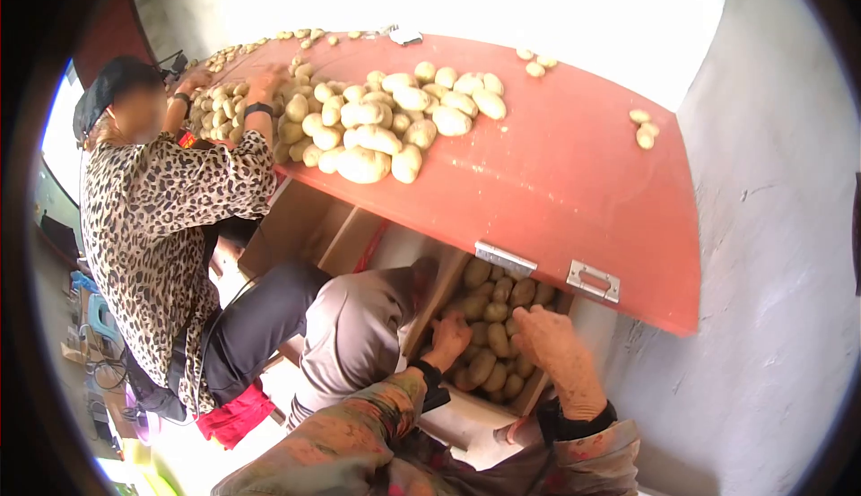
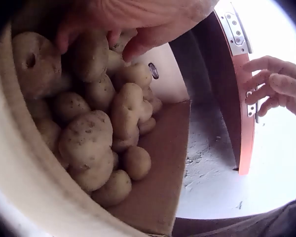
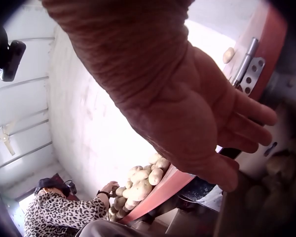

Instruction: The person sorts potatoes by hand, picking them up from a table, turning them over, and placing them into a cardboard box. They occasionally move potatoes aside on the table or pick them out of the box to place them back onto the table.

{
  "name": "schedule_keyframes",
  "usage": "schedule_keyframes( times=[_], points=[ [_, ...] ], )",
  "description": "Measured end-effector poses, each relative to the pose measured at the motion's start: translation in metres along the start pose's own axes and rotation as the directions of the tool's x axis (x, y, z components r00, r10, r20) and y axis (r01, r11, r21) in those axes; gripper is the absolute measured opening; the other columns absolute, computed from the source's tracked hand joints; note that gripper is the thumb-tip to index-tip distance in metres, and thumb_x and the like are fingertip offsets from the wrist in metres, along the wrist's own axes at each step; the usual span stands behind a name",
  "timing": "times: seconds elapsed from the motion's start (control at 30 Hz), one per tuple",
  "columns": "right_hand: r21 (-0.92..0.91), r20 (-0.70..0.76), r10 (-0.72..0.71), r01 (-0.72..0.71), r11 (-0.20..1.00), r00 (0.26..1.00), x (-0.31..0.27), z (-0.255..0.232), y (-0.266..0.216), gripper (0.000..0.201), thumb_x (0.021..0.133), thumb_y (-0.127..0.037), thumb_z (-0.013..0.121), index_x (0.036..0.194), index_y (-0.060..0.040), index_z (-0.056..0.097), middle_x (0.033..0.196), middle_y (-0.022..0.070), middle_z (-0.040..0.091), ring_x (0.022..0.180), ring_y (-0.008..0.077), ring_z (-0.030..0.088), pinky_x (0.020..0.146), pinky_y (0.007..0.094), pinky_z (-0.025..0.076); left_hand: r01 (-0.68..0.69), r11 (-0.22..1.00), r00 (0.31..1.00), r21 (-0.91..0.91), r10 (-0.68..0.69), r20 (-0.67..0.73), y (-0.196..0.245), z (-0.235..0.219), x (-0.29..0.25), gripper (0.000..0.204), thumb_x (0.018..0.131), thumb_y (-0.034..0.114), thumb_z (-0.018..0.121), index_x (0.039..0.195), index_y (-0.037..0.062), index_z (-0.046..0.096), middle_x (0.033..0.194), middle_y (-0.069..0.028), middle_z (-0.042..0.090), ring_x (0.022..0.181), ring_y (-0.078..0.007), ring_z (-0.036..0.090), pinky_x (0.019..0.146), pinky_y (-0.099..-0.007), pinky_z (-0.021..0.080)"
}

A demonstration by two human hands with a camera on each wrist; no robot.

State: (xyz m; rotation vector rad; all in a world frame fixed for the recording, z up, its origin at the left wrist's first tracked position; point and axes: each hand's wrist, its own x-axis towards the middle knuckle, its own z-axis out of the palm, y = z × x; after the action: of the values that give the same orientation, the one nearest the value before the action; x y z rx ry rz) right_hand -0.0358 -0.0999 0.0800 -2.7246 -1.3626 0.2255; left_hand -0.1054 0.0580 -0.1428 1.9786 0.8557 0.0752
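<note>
My left hand [image 1: 451, 339] is down in a wooden box [image 1: 549, 372] filled with potatoes [image 1: 498, 339]. Up close in the left wrist view, the fingers of this left hand [image 2: 143, 19] curl over a brown potato [image 2: 91, 55], one fingertip on each side of it. Other potatoes [image 2: 86, 138] lie heaped right below. Over the right side of the box hangs my right hand [image 1: 549, 342]. Nothing shows between its loosely bent fingers [image 3: 249, 131] in the right wrist view.
A red tabletop [image 1: 574, 200] with metal hinges [image 1: 592, 281] extends above the box. On it lies a large potato pile [image 1: 368, 124], with small clusters [image 1: 644, 130] farther right. To the left, a person in a leopard-print top [image 1: 170, 191] reaches into the pile. A grey wall [image 1: 762, 272] stands at right.
</note>
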Motion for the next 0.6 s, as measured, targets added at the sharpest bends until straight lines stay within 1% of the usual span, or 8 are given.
schedule_keyframes(
  times=[0.03, 0.13, 0.17, 0.23, 0.27, 0.47, 0.57, 0.6],
  points=[
    [-0.005, 0.000, -0.005, 0.005, 1.000, 1.000, 0.000, 0.001, 0.001, 0.025, 0.079, -0.020, 0.067, 0.094, -0.0056, 0.052, 0.085, 0.0139, 0.059, 0.079, 0.0328, 0.062, 0.067, 0.0419, 0.051, -0.011, 0.993, 1.000, 0.119, 0.011, -0.004, 0.012, -0.006, -0.007, 0.049, 0.071, 0.020, 0.060, 0.119, 0.0087, 0.056, 0.109, -0.0258, 0.060, 0.098, -0.0513, 0.053, 0.088, -0.0446, 0.047],
    [0.025, -0.039, -0.028, 0.029, 0.999, 0.999, -0.001, 0.002, 0.004, 0.025, 0.079, -0.021, 0.066, 0.095, -0.0062, 0.053, 0.085, 0.0133, 0.059, 0.079, 0.0322, 0.062, 0.068, 0.0420, 0.051, -0.157, 0.986, 0.988, 0.048, 0.157, 0.013, 0.026, -0.008, -0.014, 0.055, 0.072, 0.022, 0.059, 0.125, 0.0105, 0.049, 0.113, -0.0286, 0.055, 0.104, -0.0547, 0.048, 0.090, -0.0501, 0.044],
    [0.019, -0.045, -0.031, 0.032, 0.999, 0.999, -0.001, 0.004, 0.004, 0.025, 0.079, -0.021, 0.066, 0.095, -0.0062, 0.053, 0.085, 0.0133, 0.059, 0.079, 0.0322, 0.062, 0.068, 0.0420, 0.051, -0.163, 0.986, 0.987, 0.045, 0.162, 0.008, 0.024, -0.006, -0.012, 0.055, 0.072, 0.022, 0.059, 0.125, 0.0105, 0.049, 0.113, -0.0286, 0.055, 0.104, -0.0547, 0.048, 0.090, -0.0501, 0.044],
    [0.003, 0.006, 0.001, -0.001, 1.000, 1.000, 0.001, 0.006, 0.007, 0.025, 0.081, -0.023, 0.064, 0.095, -0.0063, 0.053, 0.086, 0.0131, 0.059, 0.081, 0.0314, 0.063, 0.069, 0.0422, 0.051, -0.304, 0.941, 0.949, 0.150, 0.286, 0.131, 0.020, 0.004, 0.002, 0.059, 0.073, 0.023, 0.059, 0.128, 0.0098, 0.043, 0.116, -0.0294, 0.052, 0.108, -0.0561, 0.043, 0.091, -0.0555, 0.040],
    [-0.009, -0.008, 0.007, -0.007, 1.000, 1.000, -0.001, 0.005, 0.007, 0.025, 0.081, -0.023, 0.064, 0.095, -0.0063, 0.053, 0.086, 0.0131, 0.059, 0.081, 0.0314, 0.063, 0.069, 0.0422, 0.051, -0.320, 0.936, 0.944, 0.144, 0.304, 0.127, 0.018, 0.010, 0.008, 0.059, 0.073, 0.023, 0.059, 0.128, 0.0098, 0.043, 0.116, -0.0294, 0.052, 0.108, -0.0561, 0.043, 0.091, -0.0555, 0.040],
    [-0.006, 0.028, 0.036, -0.036, 0.999, 0.999, -0.005, 0.002, 0.014, 0.025, 0.081, -0.025, 0.064, 0.094, -0.0060, 0.055, 0.088, 0.0135, 0.061, 0.086, 0.0306, 0.063, 0.071, 0.0417, 0.052, -0.256, 0.959, 0.965, 0.120, 0.246, 0.094, 0.018, 0.009, 0.014, 0.059, 0.073, 0.024, 0.059, 0.126, 0.0050, 0.044, 0.108, -0.0270, 0.059, 0.117, -0.0536, 0.037, 0.093, -0.0550, 0.039],
    [0.010, 0.007, 0.019, -0.019, 1.000, 1.000, -0.006, 0.003, 0.018, 0.025, 0.080, -0.024, 0.065, 0.095, -0.0060, 0.056, 0.088, 0.0140, 0.062, 0.083, 0.0314, 0.063, 0.070, 0.0421, 0.052, -0.195, 0.979, 0.974, 0.054, 0.186, 0.131, 0.039, -0.009, 0.005, 0.060, 0.071, 0.025, 0.061, 0.126, 0.0057, 0.046, 0.106, -0.0255, 0.060, 0.114, -0.0477, 0.045, 0.091, -0.0537, 0.041],
    [0.015, -0.003, 0.019, -0.019, 1.000, 1.000, -0.005, 0.003, 0.018, 0.025, 0.079, -0.023, 0.065, 0.095, -0.0057, 0.056, 0.088, 0.0143, 0.062, 0.084, 0.0318, 0.063, 0.070, 0.0425, 0.052, -0.110, 0.987, 0.971, -0.118, 0.132, 0.201, 0.044, -0.013, 0.003, 0.061, 0.070, 0.025, 0.063, 0.126, 0.0057, 0.048, 0.107, -0.0251, 0.060, 0.110, -0.0441, 0.049, 0.089, -0.0513, 0.043]
  ],
)
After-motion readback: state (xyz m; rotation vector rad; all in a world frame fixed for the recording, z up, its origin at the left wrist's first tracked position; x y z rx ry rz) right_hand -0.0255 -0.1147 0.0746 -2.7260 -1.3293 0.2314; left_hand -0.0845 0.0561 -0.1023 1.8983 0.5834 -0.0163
